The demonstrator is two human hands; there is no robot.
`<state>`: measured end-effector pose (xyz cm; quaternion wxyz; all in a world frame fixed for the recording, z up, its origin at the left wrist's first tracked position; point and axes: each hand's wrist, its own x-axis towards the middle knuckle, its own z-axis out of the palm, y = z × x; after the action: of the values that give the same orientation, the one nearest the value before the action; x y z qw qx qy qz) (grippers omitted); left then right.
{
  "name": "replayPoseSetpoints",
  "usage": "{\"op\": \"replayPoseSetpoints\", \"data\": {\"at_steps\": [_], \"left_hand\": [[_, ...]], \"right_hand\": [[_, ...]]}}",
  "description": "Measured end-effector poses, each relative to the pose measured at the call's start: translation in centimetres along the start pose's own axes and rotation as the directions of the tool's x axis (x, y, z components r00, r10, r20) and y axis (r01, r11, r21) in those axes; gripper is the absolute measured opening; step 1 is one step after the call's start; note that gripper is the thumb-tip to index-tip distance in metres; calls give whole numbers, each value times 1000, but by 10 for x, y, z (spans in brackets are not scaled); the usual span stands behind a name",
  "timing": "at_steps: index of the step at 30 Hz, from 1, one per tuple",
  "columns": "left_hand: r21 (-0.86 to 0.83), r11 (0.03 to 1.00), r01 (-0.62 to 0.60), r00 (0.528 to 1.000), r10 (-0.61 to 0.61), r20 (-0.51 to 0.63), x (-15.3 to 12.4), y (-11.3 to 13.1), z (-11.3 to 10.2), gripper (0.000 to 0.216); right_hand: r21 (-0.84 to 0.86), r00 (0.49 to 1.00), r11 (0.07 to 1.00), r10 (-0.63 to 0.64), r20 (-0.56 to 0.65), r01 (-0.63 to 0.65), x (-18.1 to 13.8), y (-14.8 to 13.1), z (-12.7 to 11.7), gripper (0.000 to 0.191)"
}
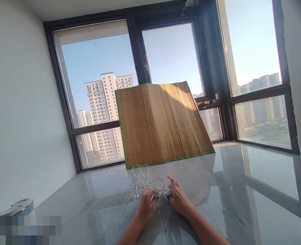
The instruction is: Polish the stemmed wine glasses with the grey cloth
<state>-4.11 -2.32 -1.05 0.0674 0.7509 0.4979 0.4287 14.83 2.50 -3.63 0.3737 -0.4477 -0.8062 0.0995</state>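
Observation:
My left hand (147,204) is closed around the lower part of a clear wine glass (159,184), whose round rim tilts up toward me. Close on its right, my right hand (178,199) pinches a crumpled light grey cloth (167,194) beside the glass, with one finger sticking up. Whether the cloth touches the glass I cannot tell. Just beyond my left hand stand three small stemmed glasses, upright and close together: one in front (135,183), one behind (136,173) and one to the right (145,173).
A brown bamboo mat (163,122) with green edging leans against the dark window frame (137,51). The glossy grey tiled surface (109,207) reflects the windows. At the lower left sits a round container with a lid (22,204). A white wall (20,102) bounds the left side.

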Motion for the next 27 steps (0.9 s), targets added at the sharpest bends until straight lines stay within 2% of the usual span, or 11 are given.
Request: {"op": "replayPoseSetpoints", "data": {"at_steps": [3, 6, 8, 10, 14, 20, 24, 27], "left_hand": [[-25, 1000, 10, 993, -13, -116, 9, 5, 13, 23], [-32, 999, 2, 989, -7, -150, 10, 0, 22, 24], [-32, 999, -12, 990, 8, -138, 6, -4, 22, 23], [-41, 999, -15, 991, 10, -131, 1, -5, 20, 26], [-71, 997, -5, 995, -3, -101, -3, 1, 13, 36], [-114, 975, 193, 980, -198, -36, -3, 16, 9, 47], [16, 958, 285, 958, -284, -45, -7, 21, 12, 47], [226, 923, 312, 950, -307, -57, -9, 22, 15, 32]], "right_hand": [[-137, 993, 988, 78, 91, -65, -4, -10, -5, 85], [-213, 983, 969, 153, 105, -128, -7, -18, -3, 79], [-149, 991, 983, 117, 61, -107, -6, -17, 1, 74], [-6, 998, 998, 55, -14, -55, -4, -13, 4, 74], [248, 981, 967, -3, -193, 52, 2, -4, 4, 78], [427, 947, 892, -1, -322, 146, 5, -19, -13, 69], [500, 949, 837, -67, -308, 221, -2, -40, -23, 65], [427, 936, 859, -150, -318, 283, -9, -47, -24, 63]]}}
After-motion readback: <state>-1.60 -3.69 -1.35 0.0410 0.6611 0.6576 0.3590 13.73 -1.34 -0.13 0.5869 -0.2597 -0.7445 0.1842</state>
